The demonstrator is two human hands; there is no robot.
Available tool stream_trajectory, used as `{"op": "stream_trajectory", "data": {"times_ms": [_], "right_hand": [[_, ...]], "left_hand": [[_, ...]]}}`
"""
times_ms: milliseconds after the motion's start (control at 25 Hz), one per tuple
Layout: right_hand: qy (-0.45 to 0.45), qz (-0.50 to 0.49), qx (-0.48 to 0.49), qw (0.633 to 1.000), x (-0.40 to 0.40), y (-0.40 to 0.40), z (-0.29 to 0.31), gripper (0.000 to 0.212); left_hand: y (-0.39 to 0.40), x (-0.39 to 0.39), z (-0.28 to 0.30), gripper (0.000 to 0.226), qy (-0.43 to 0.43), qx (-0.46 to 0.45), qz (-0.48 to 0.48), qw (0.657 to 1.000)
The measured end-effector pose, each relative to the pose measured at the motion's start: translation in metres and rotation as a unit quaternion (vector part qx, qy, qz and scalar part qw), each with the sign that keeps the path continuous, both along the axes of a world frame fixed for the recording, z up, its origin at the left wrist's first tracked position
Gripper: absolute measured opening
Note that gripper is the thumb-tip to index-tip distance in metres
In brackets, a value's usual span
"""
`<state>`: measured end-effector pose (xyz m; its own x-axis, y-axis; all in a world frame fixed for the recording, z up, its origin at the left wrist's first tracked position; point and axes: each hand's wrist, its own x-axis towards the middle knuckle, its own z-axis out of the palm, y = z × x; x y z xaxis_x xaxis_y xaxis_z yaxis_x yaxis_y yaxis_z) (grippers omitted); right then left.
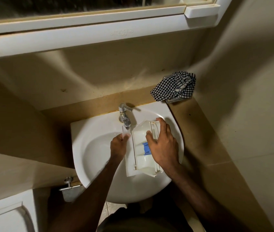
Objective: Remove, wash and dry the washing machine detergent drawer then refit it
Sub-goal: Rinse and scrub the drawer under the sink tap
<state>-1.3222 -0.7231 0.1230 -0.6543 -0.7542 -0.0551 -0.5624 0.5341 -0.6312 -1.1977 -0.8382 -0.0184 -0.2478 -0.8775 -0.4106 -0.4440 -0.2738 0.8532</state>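
Here, at the basin: we are standing over a white sink (99,164) set into a tan table (200,124), with a chrome tap (124,117) at its back edge.
Drawer: we are holding the white detergent drawer (141,158) inside the sink bowl, to the right of the tap, its long side running from the back of the bowl toward us and its open compartments facing up.
Blue insert: a blue piece (145,148) is sitting in the middle of the drawer, partly under our right hand.
Right hand: our right hand (163,144) is lying over the drawer's right wall, the fingers (162,124) curling over the rim at the far corner and the thumb reaching down inside the compartment, so the wall is sitting between thumb and fingers.
Left hand: our left hand (118,145) is reaching under the spout, just left of the drawer; we are pinching a small clear piece (124,132) that is standing up from the fingertips, its upper end near the spout.
Water: we cannot tell whether it is running.
Cloth: a black-and-white checked cloth (174,87) is lying bunched on the table's back right corner, well apart from the drawer.
Above: a white cabinet (82,39) is hanging on the wall.
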Motion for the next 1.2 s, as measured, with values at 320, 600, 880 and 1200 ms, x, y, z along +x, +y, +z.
{"op": "stream_trajectory", "data": {"times_ms": [320, 600, 880, 1200], "right_hand": [[0.016, -0.008, -0.020, 1.000, 0.003, -0.001, -0.004, 0.061], [0.019, -0.024, -0.025, 0.999, 0.006, 0.000, -0.005, 0.058], [0.002, -0.036, -0.026, 0.999, 0.005, 0.002, -0.006, 0.058], [0.006, -0.037, -0.036, 0.999, 0.006, 0.000, -0.005, 0.058]], "left_hand": [[0.000, 0.015, -0.002, 0.033, 0.052, 0.143, -0.123, 0.981], [0.008, 0.011, 0.001, 0.035, -0.003, 0.035, -0.088, 0.995], [0.038, 0.020, -0.013, 0.028, -0.048, -0.054, -0.050, 0.996], [0.050, 0.035, -0.013, 0.029, 0.060, 0.088, -0.128, 0.986]]}}
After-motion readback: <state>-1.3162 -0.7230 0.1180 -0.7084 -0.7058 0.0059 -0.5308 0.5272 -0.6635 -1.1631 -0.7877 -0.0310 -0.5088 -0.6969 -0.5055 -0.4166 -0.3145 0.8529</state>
